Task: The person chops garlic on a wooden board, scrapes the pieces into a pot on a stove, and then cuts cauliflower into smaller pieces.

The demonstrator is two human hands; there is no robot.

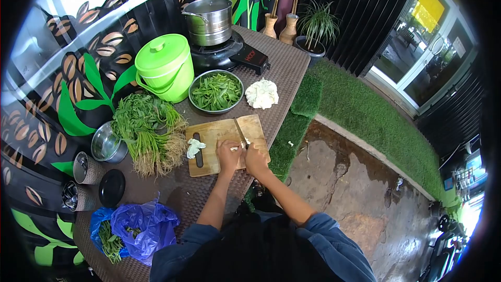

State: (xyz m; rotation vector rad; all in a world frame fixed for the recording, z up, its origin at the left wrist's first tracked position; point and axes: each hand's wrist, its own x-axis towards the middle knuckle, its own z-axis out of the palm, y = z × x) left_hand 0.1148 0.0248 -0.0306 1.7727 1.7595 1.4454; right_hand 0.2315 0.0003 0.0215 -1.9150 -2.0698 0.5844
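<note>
On a wooden cutting board [211, 133], my right hand [255, 161] is closed round the handle of a knife [240, 129], whose blade points away from me. Beside it my left hand [228, 155] is closed on a small white piece [234, 149] near the blade. Another small white bit lies by the knife. A white cauliflower-like piece [195, 148] rests at the board's left side, by the handle slot. Beyond the board are a metal bowl of cut green leaves [216, 92] and a larger white head [262, 94].
Leafy greens with roots [148, 130] lie left of the board, near an empty metal bowl [108, 143]. A green lidded bucket [165, 68] and a pot [209, 22] on a stove [219, 55] stand behind. Blue bags [148, 230] lie at the near left.
</note>
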